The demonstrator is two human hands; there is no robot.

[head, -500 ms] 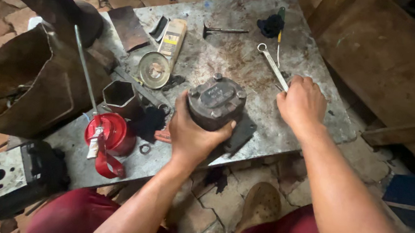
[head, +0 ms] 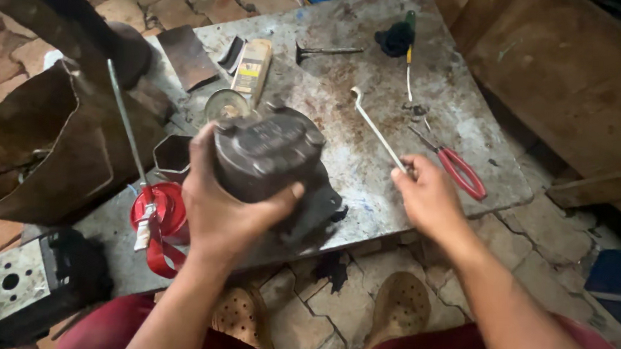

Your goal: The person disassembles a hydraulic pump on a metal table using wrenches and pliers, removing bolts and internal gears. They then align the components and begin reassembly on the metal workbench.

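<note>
So right now the left hand (head: pixel 226 209) is wrapped around a dark grey, greasy cast-metal engine cylinder block (head: pixel 272 158), fingers curled over its left side and thumb hooked across the front, tipping it up off the scuffed grey metal worktop (head: pixel 344 90) near the front edge. The right hand (head: pixel 428 196) is pinched on the near end of a long silver ring spanner (head: pixel 374 128), which lies diagonally toward the middle of the worktop. As far as I can judge, this is early days: the block looks to be in one piece, no bolts or loose parts beside it that I can make out, and the spanner isn't on any fastener yet, so the actual wrenching looks not yet done. Other stuff lying around: red-handled pliers (head: pixel 458 165) just beside the right hand toward the right edge, a single engine valve with a thin stem (head: pixel 325 51) near the back edge, a yellow-handled screwdriver (head: pixel 409 55) next to a dark rag, a round shiny tin lid (head: pixel 225 104) behind the block, and a red oil can with a long thin spout (head: pixel 154 212) at the front-left corner. Can't tell what's on the block's underside.
</note>
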